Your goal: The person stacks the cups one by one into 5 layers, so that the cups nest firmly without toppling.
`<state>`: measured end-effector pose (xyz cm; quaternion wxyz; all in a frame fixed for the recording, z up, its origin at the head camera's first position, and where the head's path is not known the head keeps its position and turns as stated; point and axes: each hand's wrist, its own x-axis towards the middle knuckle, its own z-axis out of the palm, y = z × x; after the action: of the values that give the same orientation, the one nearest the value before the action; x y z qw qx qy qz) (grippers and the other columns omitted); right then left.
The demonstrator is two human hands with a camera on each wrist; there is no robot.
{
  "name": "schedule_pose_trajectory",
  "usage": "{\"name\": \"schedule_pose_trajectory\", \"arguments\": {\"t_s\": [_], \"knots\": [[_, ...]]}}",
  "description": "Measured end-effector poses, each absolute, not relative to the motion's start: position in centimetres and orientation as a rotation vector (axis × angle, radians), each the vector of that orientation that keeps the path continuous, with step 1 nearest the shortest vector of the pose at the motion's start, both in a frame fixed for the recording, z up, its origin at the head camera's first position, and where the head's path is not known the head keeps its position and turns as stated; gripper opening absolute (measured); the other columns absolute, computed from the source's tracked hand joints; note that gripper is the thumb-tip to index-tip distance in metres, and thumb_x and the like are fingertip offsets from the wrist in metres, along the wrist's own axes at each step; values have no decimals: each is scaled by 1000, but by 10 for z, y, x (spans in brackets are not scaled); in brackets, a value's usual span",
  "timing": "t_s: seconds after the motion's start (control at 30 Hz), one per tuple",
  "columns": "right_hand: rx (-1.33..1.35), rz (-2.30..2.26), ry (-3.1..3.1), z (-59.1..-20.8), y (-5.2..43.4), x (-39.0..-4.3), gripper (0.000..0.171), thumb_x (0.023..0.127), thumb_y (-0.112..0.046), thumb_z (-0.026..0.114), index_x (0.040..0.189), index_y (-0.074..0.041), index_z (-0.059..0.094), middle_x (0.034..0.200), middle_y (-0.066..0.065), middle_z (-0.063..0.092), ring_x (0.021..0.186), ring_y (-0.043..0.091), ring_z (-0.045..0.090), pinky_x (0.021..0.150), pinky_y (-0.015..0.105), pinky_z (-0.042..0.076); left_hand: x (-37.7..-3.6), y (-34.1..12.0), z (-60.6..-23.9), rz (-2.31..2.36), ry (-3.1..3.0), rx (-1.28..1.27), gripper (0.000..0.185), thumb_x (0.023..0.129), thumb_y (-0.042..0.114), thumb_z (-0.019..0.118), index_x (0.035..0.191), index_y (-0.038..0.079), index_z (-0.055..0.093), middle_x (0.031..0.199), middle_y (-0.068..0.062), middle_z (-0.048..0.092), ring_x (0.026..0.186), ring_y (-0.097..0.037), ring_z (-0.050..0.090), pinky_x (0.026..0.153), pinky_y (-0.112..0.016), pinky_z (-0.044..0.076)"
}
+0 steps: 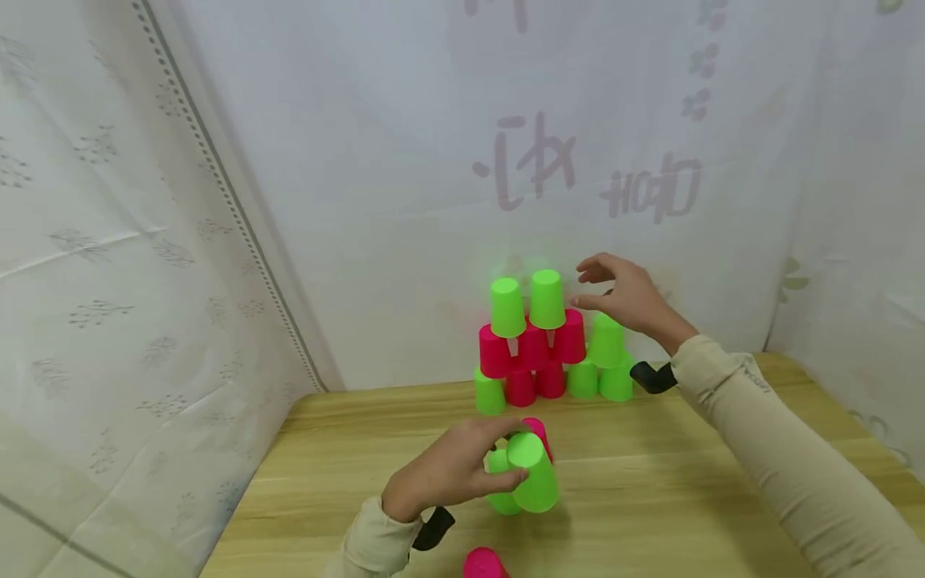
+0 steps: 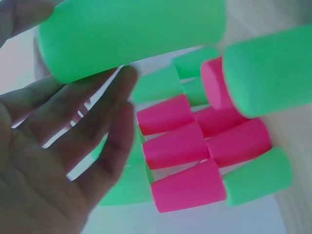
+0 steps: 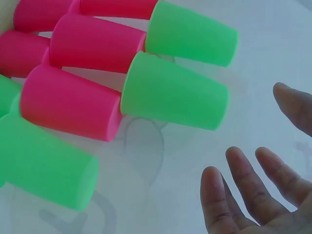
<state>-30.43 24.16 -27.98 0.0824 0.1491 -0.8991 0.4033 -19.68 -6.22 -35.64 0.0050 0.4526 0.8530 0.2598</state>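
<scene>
An upside-down green cup [image 1: 533, 472] is pinched between the thumb and fingers of my left hand [image 1: 462, 466], low in front of the stack. In the left wrist view the same green cup [image 2: 136, 34] lies across the fingers. My right hand [image 1: 623, 293], fingers spread and loosely bent, is beside the top of a cup pyramid and holds nothing. Nearest to it stands an upside-down green cup [image 1: 547, 299], with another green cup [image 1: 508, 307] to its left. Both rest on a row of red cups [image 1: 533, 347]. The right wrist view shows the fingers apart from the top green cup [image 3: 175, 91].
The pyramid's bottom row mixes green and red cups, with a green cup [image 1: 607, 341] on its right side. Behind my left hand are another green cup [image 1: 503, 502] and a red cup [image 1: 538, 433]. A red cup [image 1: 484, 563] sits at the front of the wooden table [image 1: 347, 449].
</scene>
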Motion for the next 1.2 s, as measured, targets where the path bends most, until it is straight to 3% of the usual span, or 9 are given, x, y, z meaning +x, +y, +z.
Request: {"name": "schedule_pose_trajectory", "arguments": {"t_s": [0.17,0.3,0.43,0.57,0.77,1.07,1.2], "knots": [[511,1216,-2615,-285,247,-276,48,93,-24,72,134,-6,55,132,17,64,126,35,58,99,51,51,-218,-58,-346,902,2710,1454,42,90,21,74,128,10,60,116,2,69,103,-10,64,93,-28,56],[536,1249,-2568,-306,249,-253,43,92,-24,74,129,-8,59,129,13,66,119,27,62,92,36,55,-234,-54,-342,995,2736,1543,41,87,17,76,124,5,62,112,-2,70,93,-11,63,86,-25,56],[511,1360,-2547,-335,250,-233,38,93,-25,73,126,-10,61,127,10,66,111,8,62,87,23,54,-248,-46,-335,1015,2797,1567,38,86,18,78,119,6,64,106,-1,72,84,-10,62,77,-20,55],[490,1456,-2528,-362,251,-217,34,93,-23,72,122,-9,63,124,10,66,103,-5,59,84,23,55,-260,-36,-325,1031,2822,1524,36,86,20,78,117,8,66,104,1,71,82,-9,59,74,-20,53],[487,1584,-2488,-389,249,-200,29,94,-19,71,119,-6,64,118,11,67,101,-3,62,82,24,56,-280,-12,-308,1074,2888,1490,36,88,22,76,121,9,68,92,0,70,73,-14,56,66,-19,47],[407,1759,-2481,-411,249,-188,31,94,-16,70,118,2,62,120,20,65,102,1,65,82,23,58,-306,28,-295,1215,2908,1386,38,91,25,74,125,8,67,117,-4,72,101,-19,65,88,-29,55],[386,1809,-2468,-418,250,-183,30,94,-14,69,117,4,62,116,16,65,101,5,66,83,23,58,-319,45,-293,1157,2989,1333,43,92,29,73,129,8,65,124,-5,71,113,-22,63,98,-34,53]]}}
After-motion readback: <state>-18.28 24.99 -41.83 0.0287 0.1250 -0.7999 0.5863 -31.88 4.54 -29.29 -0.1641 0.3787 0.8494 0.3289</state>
